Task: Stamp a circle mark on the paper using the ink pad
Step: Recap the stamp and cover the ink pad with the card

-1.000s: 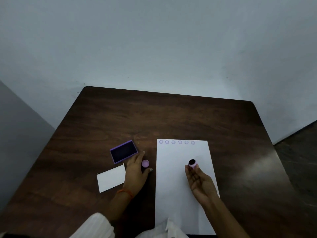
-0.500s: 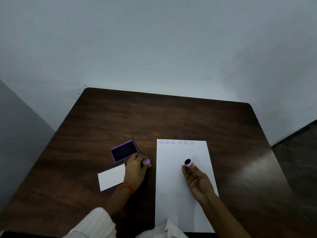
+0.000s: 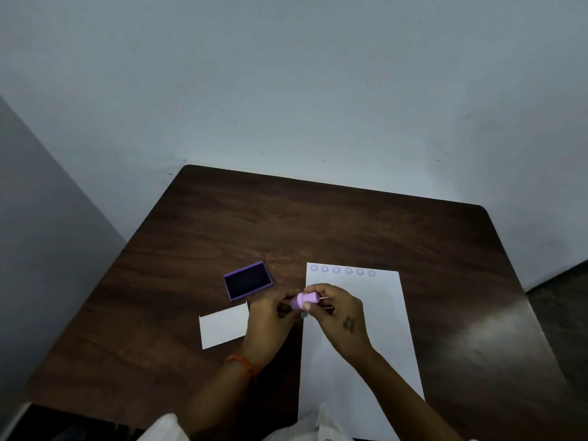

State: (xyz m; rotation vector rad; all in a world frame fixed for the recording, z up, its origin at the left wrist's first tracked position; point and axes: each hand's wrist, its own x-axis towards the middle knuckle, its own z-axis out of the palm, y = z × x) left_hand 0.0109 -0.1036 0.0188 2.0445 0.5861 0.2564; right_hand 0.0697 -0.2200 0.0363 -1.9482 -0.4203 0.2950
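A white sheet of paper [image 3: 375,329] lies on the dark wooden table [image 3: 318,224], with a row of several purple circle marks [image 3: 342,270] along its top edge. The open purple ink pad [image 3: 247,280] sits to the left of the sheet. My two hands meet at the sheet's left edge. My right hand [image 3: 337,316] grips the pink stamp body [image 3: 310,297], which lies sideways. My left hand [image 3: 270,323] holds the pink cap [image 3: 296,302] against the end of the stamp.
A small white card [image 3: 222,326] lies left of my left hand, just below the ink pad. A white sleeve and crumpled white cloth [image 3: 321,424] sit at the near table edge. A grey wall rises behind the table.
My hands have come together: the right one carried the stamp left and turned it sideways, and the left one lifted the cap up against it. The stamp's dark inked face no longer shows.
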